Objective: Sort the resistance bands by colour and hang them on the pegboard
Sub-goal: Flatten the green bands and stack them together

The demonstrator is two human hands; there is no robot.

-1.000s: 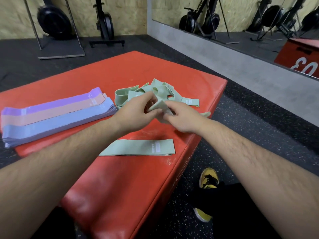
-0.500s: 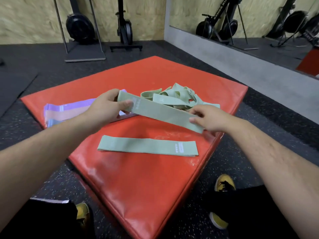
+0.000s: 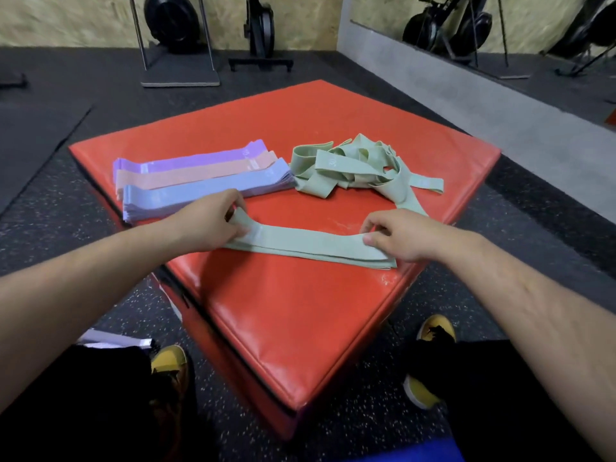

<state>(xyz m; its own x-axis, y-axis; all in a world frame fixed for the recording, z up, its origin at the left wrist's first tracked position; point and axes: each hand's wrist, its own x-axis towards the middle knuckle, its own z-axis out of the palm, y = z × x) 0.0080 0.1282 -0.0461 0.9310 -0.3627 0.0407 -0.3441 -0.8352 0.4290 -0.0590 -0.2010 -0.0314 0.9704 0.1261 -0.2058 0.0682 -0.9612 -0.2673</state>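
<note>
Whereas half a second ago the pale green flat elastic band (image 3: 310, 243) hung stretched in the air between the two hands, it now lies down on the red padded vinyl bench (image 3: 283, 328), set on top of the second flat green band (image 3: 336, 259), whose edge shows just below it; the left grip (image 3: 213, 221) is clamped on the band's near end, fingers and thumb pinching it so that the end curls up a little; the right grip (image 3: 400, 235) has its thumb down on the other end with the fingers arched above, and whether it pinches or merely presses I cannot tell; the two ends are close to lined up, so a green pile has begun between the grips. Beyond the right grip the loose tangle of green bands (image 3: 350, 168) is yet to be flattened; beyond the left grip the neat stacks of purple, pink and lilac-blue bands (image 3: 200, 171) look finished. Sorting is, by my judgement, well along with green the last colour; no pegboard is in view, so hanging has not begun.
</note>
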